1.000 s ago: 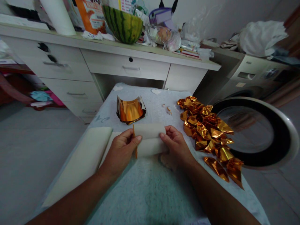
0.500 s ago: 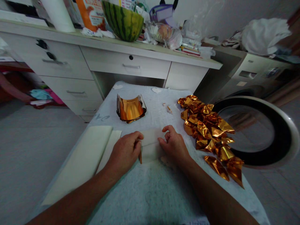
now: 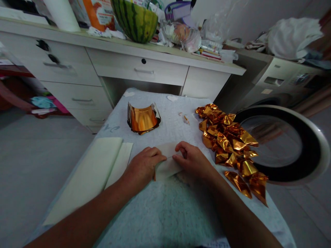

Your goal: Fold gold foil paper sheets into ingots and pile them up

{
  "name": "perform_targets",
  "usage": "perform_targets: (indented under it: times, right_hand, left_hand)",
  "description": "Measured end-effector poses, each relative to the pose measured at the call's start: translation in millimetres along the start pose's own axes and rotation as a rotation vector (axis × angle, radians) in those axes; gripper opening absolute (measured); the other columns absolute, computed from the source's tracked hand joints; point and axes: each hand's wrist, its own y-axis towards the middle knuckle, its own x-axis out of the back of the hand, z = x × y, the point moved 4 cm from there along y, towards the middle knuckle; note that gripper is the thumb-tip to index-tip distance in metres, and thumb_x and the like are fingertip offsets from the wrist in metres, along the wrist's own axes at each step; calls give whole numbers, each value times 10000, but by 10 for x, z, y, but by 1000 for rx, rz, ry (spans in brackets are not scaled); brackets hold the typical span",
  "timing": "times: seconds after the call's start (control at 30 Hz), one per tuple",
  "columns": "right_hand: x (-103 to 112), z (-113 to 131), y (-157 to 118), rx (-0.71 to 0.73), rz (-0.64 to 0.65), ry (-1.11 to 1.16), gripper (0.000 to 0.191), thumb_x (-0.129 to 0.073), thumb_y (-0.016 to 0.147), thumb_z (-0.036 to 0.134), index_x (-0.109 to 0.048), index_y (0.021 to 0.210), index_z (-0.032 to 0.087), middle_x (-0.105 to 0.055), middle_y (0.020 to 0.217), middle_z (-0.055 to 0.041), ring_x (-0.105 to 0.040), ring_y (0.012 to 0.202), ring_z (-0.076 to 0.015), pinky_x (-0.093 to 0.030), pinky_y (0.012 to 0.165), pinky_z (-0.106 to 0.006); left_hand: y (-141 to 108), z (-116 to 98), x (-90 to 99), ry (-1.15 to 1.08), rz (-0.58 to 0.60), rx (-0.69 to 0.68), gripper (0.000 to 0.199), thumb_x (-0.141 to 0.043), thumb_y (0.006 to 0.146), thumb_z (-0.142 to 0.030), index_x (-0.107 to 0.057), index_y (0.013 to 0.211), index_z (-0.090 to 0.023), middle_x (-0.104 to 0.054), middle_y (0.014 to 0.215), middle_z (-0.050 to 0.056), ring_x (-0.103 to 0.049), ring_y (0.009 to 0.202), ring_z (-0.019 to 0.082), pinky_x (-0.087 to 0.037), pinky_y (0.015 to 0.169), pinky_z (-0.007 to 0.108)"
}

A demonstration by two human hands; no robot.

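A thin, pale sheet of paper [image 3: 167, 168] lies on the cloth in front of me, with a crease or fold line across its middle. My left hand [image 3: 145, 163] is closed at the paper's left side, its thumb and index finger pressed on the fold line. A narrow strip of gold-brown foil [image 3: 154, 176] peeks out beneath that edge. My right hand [image 3: 194, 159] pinches the paper's right side, fingers curled. Just beyond, a curved stack of gold foil sheets [image 3: 143, 119] sits on the cloth. Pale paper stacks [image 3: 88, 175] lie left of my left hand.
Several folded gold foil pieces [image 3: 230, 141] are heaped along the table's right side. Small scraps [image 3: 185, 119] lie near the far middle of the cloth-covered table [image 3: 165, 213]. A washing machine's open door [image 3: 284, 144] stands at the right. Behind, a cluttered white desk [image 3: 139, 69] holds a cut watermelon [image 3: 136, 22].
My left hand has slid rightward along the fold line, over the paper. My right thumb and fingers have closed on the right side, so the two hands are nearer each other.
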Motion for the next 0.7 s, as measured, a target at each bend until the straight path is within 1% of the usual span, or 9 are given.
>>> perform_targets:
  times: [0.07,0.1,0.13,0.17,0.3,0.4,0.47,0.6,0.7]
  right_hand:
    - [37,8,-43,40,139,87,285,-648,795,273,-528,1047,214,-496,725,51,-470,640,-121,-339,576,-236]
    - [51,8,-68,60,208,106,421,-700,747,259,-505,1117,213,-512,778,42,-486,676,-126,-369,599,-237]
    - [71,6,-89,86,240,101,539,-732,700,226,-483,1178,212,-522,835,28,-496,716,-132,-392,625,-241]
    - [84,7,-108,128,267,87,594,-736,681,193,-467,1211,209,-532,887,12,-506,754,-140,-409,653,-248]
    - [90,-16,-125,268,217,6,585,-624,683,68,-461,1225,217,-514,1092,-52,-509,952,-182,-442,817,-303]
    - [73,-20,-116,296,185,-62,591,-552,662,0,-476,1209,211,-511,1112,-65,-486,1034,-206,-426,912,-352]
    - [81,2,-120,293,186,-98,553,-578,671,20,-489,1188,197,-515,1100,-69,-483,1039,-214,-422,926,-365]
    - [113,73,-145,291,202,-130,525,-719,672,160,-513,1153,191,-507,1070,-63,-488,999,-215,-430,881,-351]
    - [104,100,-149,297,168,-169,481,-723,677,164,-540,1121,196,-501,1032,-54,-481,969,-210,-419,843,-336]
  left_hand:
    - [-5,-13,6,9,11,3,373,-485,826,-42,-694,1059,-247,-633,961,31,-555,916,198,-482,794,334]
    - [-9,-18,15,2,14,9,361,-482,836,-51,-691,1066,-234,-630,968,39,-553,920,200,-485,802,340]
    - [-14,-23,24,-11,17,12,344,-480,847,-64,-689,1072,-220,-625,974,48,-553,925,201,-487,808,345]
    - [-19,-24,33,-26,16,13,328,-483,856,-79,-686,1079,-209,-620,980,55,-552,932,203,-487,817,350]
    - [-29,-2,34,-63,19,12,303,-527,857,-112,-668,1109,-206,-601,1012,56,-543,976,208,-475,869,368]
    - [-24,15,14,-64,37,12,311,-533,858,-114,-662,1123,-211,-594,1026,57,-535,988,212,-466,885,378]
    - [-21,12,4,-49,60,17,320,-524,858,-107,-660,1129,-209,-590,1030,62,-526,986,218,-462,883,385]
    - [-21,-12,-1,-5,72,1,387,-494,851,-92,-643,1172,-252,-576,1014,49,-503,942,213,-455,828,369]
    - [-24,-6,-23,34,85,4,403,-474,859,-111,-635,1184,-287,-556,968,34,-483,889,200,-443,769,340]
